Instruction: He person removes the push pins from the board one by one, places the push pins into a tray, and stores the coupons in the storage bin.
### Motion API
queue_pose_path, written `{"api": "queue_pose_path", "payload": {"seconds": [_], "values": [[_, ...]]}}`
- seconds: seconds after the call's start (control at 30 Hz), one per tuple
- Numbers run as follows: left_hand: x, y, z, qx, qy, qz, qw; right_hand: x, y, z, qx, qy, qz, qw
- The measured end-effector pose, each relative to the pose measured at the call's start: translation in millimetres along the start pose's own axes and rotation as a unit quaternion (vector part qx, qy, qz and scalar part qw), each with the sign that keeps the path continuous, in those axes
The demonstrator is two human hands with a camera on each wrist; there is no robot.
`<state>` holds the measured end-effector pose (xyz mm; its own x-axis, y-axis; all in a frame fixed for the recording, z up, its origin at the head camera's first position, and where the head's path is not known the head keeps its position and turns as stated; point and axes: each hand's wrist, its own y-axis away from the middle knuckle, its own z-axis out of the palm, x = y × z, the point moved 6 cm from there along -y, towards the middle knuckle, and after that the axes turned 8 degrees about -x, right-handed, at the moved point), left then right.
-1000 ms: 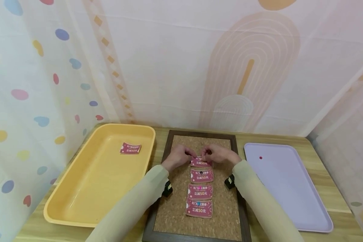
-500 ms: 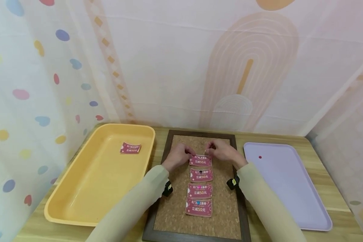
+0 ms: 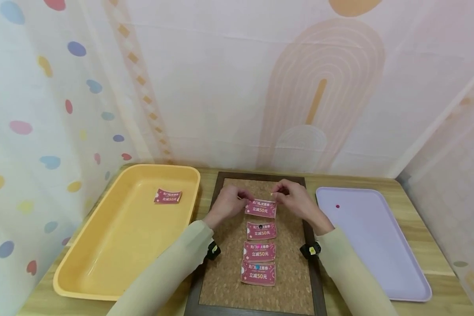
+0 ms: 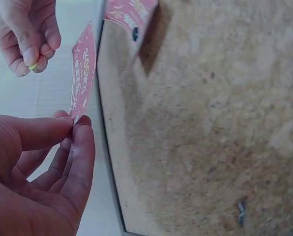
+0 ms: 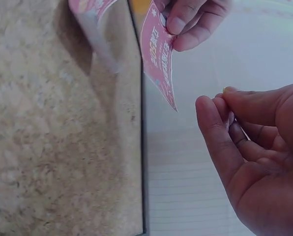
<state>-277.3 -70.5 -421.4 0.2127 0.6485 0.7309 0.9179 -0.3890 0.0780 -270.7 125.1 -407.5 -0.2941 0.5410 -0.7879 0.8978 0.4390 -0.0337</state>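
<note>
My left hand (image 3: pixel 227 202) pinches a red paper coupon (image 3: pixel 261 210) by its left end, above the upper part of the cork board (image 3: pixel 294 272). The coupon's free end points to the right. My right hand (image 3: pixel 297 201) is beside that end, apart from it in the wrist views, and pinches a tiny yellow pushpin (image 4: pixel 33 66), mostly hidden by the fingertips. Below, a column of like coupons lies on the cork: the upper coupon (image 3: pixel 262 235) bears a black pin, the middle coupon (image 3: pixel 259 254) a pink pin, the lowest coupon (image 3: pixel 258 278) a blue pin.
Left of the board stands a deep yellow tray (image 3: pixel 114 245) with one coupon (image 3: pixel 167 197) inside. On the right, a shallow lilac tray (image 3: pixel 375 245) holds a red pin (image 3: pixel 337 206). A dark wooden frame (image 3: pixel 317 285) edges the board. Behind the table hangs a patterned curtain (image 3: pixel 221 87).
My right hand has drawn off to the right from the coupon's top edge. The left hand keeps its pinch, and the coupon now seems slightly raised.
</note>
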Motion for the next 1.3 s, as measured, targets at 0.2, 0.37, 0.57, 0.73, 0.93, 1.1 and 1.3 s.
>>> {"api": "queue_pose_path", "payload": {"seconds": [0.2, 0.37, 0.57, 0.73, 0.93, 1.1, 1.3], "values": [[3.1, 4.2, -7.3, 0.020, 0.009, 0.002, 0.9998, -6.3, 9.3, -6.1, 0.005, -0.025, -0.014, 0.9996], [6.1, 8.0, -14.8, 0.023, 0.040, 0.011, 0.9989, -7.2, 17.3, -13.6, 0.009, -0.036, -0.012, 0.9993], [8.5, 15.6, -25.9, 0.022, 0.074, 0.024, 0.9967, -8.4, 26.4, -24.8, 0.024, -0.034, -0.011, 0.9991], [6.8, 23.9, -34.9, 0.017, 0.088, 0.012, 0.9959, -9.6, 33.4, -36.4, 0.044, -0.020, -0.031, 0.9984], [4.7, 33.7, -49.3, 0.026, 0.076, 0.006, 0.9967, -11.1, 42.3, -48.3, 0.062, -0.019, -0.033, 0.9974], [1.6, 40.8, -68.0, 0.042, 0.066, 0.003, 0.9969, -7.8, 48.0, -57.1, 0.071, -0.012, -0.032, 0.9969], [-8.3, 47.9, -88.8, 0.053, 0.059, 0.004, 0.9968, -3.0, 57.0, -68.6, 0.083, -0.012, -0.028, 0.9961]]}}
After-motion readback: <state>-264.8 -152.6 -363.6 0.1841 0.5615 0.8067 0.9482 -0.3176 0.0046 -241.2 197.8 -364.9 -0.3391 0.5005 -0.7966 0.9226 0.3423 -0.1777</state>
